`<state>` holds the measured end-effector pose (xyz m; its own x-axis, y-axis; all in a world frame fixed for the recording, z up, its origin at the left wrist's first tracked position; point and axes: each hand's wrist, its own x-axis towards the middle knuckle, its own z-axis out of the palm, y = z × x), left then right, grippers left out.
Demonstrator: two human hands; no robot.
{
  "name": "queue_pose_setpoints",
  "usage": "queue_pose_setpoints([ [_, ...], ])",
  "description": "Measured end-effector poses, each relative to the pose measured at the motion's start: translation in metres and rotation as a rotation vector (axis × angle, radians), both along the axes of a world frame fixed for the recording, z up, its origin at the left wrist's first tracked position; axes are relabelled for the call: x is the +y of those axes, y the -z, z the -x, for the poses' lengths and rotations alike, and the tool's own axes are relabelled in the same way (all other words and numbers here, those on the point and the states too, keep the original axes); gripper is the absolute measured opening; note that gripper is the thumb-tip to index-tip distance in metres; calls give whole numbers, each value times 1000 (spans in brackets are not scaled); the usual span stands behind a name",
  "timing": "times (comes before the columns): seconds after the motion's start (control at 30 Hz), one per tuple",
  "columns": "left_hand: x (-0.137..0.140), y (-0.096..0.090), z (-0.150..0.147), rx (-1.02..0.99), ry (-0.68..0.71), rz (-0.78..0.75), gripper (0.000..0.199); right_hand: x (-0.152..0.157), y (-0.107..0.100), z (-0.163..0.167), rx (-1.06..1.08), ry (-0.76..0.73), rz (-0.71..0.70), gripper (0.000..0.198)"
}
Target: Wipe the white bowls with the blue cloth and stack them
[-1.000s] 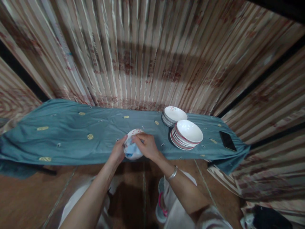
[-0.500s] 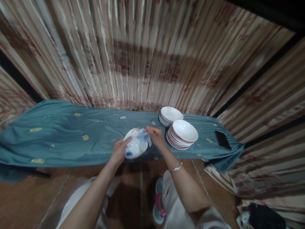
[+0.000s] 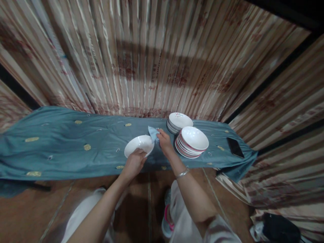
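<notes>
A person stands at a long table draped in a teal cloth (image 3: 63, 148), holding one white bowl (image 3: 139, 145) by its near rim. The left hand (image 3: 134, 163) is clamped on that rim, thumb on top, and keeps the bowl level just above the cloth near the table's front edge, a little right of centre. The right hand (image 3: 164, 141) is closed around a small pale blue rag (image 3: 153, 132), pinched between the fingers, just beside the bowl's far right rim; whether rag and bowl touch cannot be told. A silver bangle (image 3: 182, 173) circles the right wrist.

Two stacks of bowls stand toward the table's right end. The nearer stack (image 3: 192, 141) shows red bands on its rims and sits just right of the right hand; the farther stack (image 3: 178, 122) sits behind it against the back edge, and the two stacks touch or nearly so. The number of bowls in either stack is too fine to count. One dark phone (image 3: 235, 147) lies flat near the right end, apart from the stacks.

The cloth carries scattered gold embroidered motifs; no lettering on them can be read. A striped curtain (image 3: 141, 60) hangs behind the table, with reddish printed marks too blurred to read.
</notes>
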<state>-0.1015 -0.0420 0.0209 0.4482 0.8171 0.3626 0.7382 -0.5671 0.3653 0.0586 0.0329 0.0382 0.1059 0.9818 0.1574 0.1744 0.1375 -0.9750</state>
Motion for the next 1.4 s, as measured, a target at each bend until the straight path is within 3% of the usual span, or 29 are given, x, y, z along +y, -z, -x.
queue_pose_setpoints([
  [0.17, -1, 1, -7, 127, 46, -29, 21, -6, 2, 7, -670, -101, -173, 37],
  [0.33, -5, 5, -5, 136, 8, -32, 19, -10, 1, 9, -968, -156, -168, 38],
  [0.47, -9, 13, 0, -3, -205, -116, 71, -9, 2, 7, -1038, -178, -95, 36],
  [0.53, -9, 20, 3, -140, -320, -76, 95, -8, 2, 7, -1051, -181, -78, 35],
  [0.63, -8, 31, 9, -437, -390, 110, 123, -6, 1, 10, -1062, -169, -72, 37],
  [0.73, -10, 37, 14, -704, -380, 355, 132, -2, -2, 15, -1056, -166, -52, 36],
  [0.87, -15, 34, 15, -875, -383, 505, 114, 5, -3, 31, -1064, -196, -91, 35],
  [0.97, -16, 29, 15, -930, -326, 476, 96, 7, 1, 50, -1059, -259, -192, 35],
  [1.13, -17, 26, 15, -947, -346, 467, 87, -4, 3, 81, -952, -454, -324, 34],
  [1.4, -17, 30, 15, -886, -503, 475, 57, -41, -9, 80, -770, -656, -277, 38],
])
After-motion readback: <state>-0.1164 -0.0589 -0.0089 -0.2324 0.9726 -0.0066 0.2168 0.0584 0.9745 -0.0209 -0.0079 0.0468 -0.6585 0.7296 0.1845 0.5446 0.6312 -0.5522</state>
